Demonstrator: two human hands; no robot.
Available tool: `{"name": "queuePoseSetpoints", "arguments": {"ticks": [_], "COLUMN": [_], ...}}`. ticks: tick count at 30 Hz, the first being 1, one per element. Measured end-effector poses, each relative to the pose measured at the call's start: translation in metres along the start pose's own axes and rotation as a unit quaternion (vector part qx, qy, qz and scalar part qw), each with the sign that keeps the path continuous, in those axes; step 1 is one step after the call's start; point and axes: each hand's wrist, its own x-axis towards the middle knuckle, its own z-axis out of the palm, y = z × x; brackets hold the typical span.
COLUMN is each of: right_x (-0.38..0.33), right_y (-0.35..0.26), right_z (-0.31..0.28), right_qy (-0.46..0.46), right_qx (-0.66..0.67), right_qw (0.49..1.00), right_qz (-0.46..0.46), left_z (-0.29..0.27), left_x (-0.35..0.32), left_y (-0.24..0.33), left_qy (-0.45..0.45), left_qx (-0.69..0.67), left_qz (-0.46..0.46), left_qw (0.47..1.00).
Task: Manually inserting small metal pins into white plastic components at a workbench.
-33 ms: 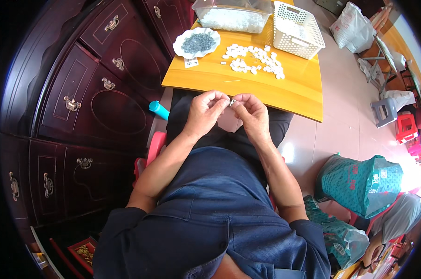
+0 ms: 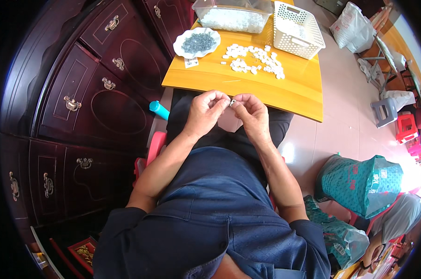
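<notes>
Just past the table's near edge, above my lap, my two hands meet fingertip to fingertip. My right hand pinches a small white piece with a dark or shiny spot. My left hand is closed in a pinch against that piece; what its fingertips hold is hidden. Beyond them, small white plastic pieces lie scattered on the yellow wooden table. A thin, needle-like pale stick lies near the edge. Behind on the left, a scalloped white dish holds many small dark grey parts.
At the back stand a clear bin of translucent pieces and a cream perforated basket. A dark wooden cabinet lines the left, with a turquoise bottle beside it. Teal bags and a seated person's leg are at right.
</notes>
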Motion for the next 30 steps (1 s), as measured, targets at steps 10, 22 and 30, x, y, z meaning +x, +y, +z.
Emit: {"name": "queuePoseSetpoints", "arguments": {"ticks": [10,22,30], "right_x": [-0.0007,0.0013,0.0036], "right_y": [0.0033,0.0089,0.0082], "right_z": [0.0005,0.0058,0.0062], "right_qy": [0.030,0.054,0.053], "right_qx": [-0.099,-0.029,-0.065], "right_qw": [0.994,0.997,0.995], "right_qz": [-0.034,-0.048,-0.060], "left_z": [0.0000,0.0032,0.0010], "left_x": [0.0026,0.0042,0.0079], "left_y": [0.0004,0.0033,-0.0013], "left_qy": [-0.018,0.000,-0.019], "left_qx": [0.050,0.007,0.044], "left_qz": [0.036,-0.017,-0.006], "left_qw": [0.998,1.000,0.999]}}
